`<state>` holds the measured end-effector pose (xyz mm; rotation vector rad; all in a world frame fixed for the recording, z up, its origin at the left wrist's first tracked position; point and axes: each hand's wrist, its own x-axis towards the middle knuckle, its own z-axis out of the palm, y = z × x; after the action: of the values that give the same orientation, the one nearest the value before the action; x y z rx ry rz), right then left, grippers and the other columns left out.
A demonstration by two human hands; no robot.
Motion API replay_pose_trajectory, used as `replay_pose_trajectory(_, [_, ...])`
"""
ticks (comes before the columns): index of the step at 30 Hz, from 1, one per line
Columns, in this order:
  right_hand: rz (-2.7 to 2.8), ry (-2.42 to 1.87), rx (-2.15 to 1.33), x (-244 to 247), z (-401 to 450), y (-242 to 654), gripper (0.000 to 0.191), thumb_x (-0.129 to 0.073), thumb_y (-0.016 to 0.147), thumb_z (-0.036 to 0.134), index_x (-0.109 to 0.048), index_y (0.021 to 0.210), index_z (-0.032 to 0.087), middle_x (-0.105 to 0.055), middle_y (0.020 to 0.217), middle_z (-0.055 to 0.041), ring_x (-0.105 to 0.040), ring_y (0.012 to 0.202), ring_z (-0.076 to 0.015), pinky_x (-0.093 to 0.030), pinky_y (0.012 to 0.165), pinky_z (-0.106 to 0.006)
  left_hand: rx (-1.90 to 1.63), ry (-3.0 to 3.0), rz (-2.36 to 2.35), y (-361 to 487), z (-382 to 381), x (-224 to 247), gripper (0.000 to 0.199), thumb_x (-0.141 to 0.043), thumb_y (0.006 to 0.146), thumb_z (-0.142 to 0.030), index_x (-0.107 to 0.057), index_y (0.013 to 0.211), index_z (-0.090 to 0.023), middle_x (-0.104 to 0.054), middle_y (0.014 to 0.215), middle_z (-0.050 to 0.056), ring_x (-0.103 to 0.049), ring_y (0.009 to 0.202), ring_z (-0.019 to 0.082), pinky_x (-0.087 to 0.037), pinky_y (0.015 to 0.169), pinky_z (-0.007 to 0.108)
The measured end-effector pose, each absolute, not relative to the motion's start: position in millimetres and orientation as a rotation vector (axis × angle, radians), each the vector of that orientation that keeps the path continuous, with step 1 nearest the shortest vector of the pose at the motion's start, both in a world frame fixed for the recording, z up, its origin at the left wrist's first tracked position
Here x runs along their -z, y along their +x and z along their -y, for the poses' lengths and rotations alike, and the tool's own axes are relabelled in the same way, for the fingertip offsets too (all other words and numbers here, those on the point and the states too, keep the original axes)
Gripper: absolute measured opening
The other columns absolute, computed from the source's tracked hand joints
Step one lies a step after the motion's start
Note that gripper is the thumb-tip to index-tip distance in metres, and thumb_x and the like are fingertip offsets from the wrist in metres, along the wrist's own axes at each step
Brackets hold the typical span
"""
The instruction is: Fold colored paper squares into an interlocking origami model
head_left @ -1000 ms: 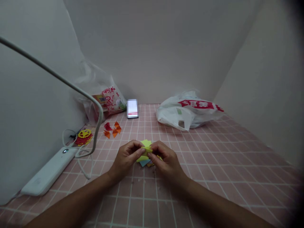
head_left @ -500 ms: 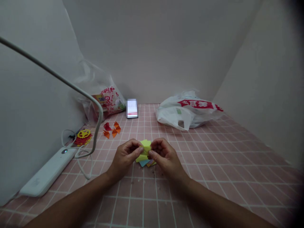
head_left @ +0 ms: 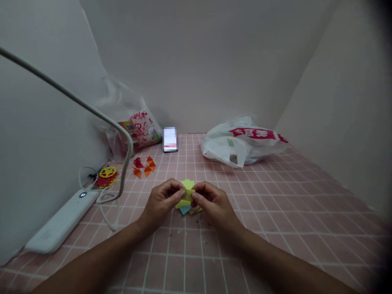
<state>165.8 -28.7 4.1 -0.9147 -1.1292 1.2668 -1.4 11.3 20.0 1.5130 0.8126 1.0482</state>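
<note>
Between my two hands is a small yellow paper (head_left: 188,193), with a fold or crease too small to make out. My left hand (head_left: 162,202) pinches its left edge between thumb and forefinger. My right hand (head_left: 214,204) grips the right edge in the same way. Behind and below it lies a fanned pile of coloured paper squares, with yellow (head_left: 183,203), blue (head_left: 185,210) and orange corners showing. Several small folded orange pieces (head_left: 147,170) and a red one (head_left: 138,163) rest farther back on the left.
A white power strip (head_left: 61,222) and a looping cable (head_left: 127,141) occupy the left, beside red and yellow cut-outs (head_left: 108,173). Farther back are a lit phone (head_left: 170,139) and two plastic bags (head_left: 147,130), (head_left: 245,143) on the pink tiled surface (head_left: 275,204).
The fingers of my right hand have closed in a little more at the paper's right edge. The yellow paper's upper part looks lower and flatter. My left hand has hardly moved.
</note>
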Motion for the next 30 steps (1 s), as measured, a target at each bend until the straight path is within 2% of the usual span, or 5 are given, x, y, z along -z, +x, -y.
replay_pose_trajectory(6, [1.171,-0.958,-1.215,-3.3,29.3,165.9,0.018,-0.068,0.081,0.034,-0.06,0.078,0.019,-0.059,0.066,0.0013,-0.058,0.06,-0.0134,-0.052,0.057,-0.027,-1.02,1.508,-0.815,-1.6,-12.4,-19.2,0.017,-0.071,0.077,-0.032,-0.066,0.079,-0.015,-0.057,0.074,0.001,-0.053,0.068,0.012,-0.046,0.061,0.023])
replay_pose_trajectory(13, [1.346,-1.052,-0.971,-6.4,31.1,166.7,0.01,-0.065,0.083,0.028,-0.061,0.079,0.02,-0.059,0.072,-0.0009,-0.057,0.064,-0.0142,-0.05,0.056,-0.026,-1.018,1.567,-0.811,-1.1,-12.5,-19.3,0.016,-0.07,0.078,-0.031,-0.066,0.076,-0.015,-0.058,0.074,0.001,-0.054,0.069,0.013,-0.046,0.063,0.024])
replay_pose_trajectory(23, [1.332,-1.033,-1.049,-5.2,29.8,167.2,0.013,-0.068,0.083,0.031,-0.062,0.082,0.019,-0.061,0.076,-0.0022,-0.06,0.066,-0.0153,-0.052,0.058,-0.027,-1.07,1.695,-0.824,-2.9,-10.9,-22.7,0.011,-0.068,0.081,-0.026,-0.068,0.076,-0.016,-0.061,0.078,0.003,-0.057,0.073,0.014,-0.047,0.067,0.026])
replay_pose_trajectory(30, [1.292,-0.986,-1.113,-7.6,30.4,166.7,0.019,-0.069,0.082,0.037,-0.061,0.081,0.019,-0.059,0.069,0.0007,-0.058,0.06,-0.0135,-0.05,0.055,-0.026,-1.101,1.683,-0.829,-2.7,-11.7,-21.1,0.013,-0.069,0.079,-0.028,-0.068,0.074,-0.016,-0.061,0.077,0.003,-0.057,0.072,0.015,-0.047,0.067,0.026])
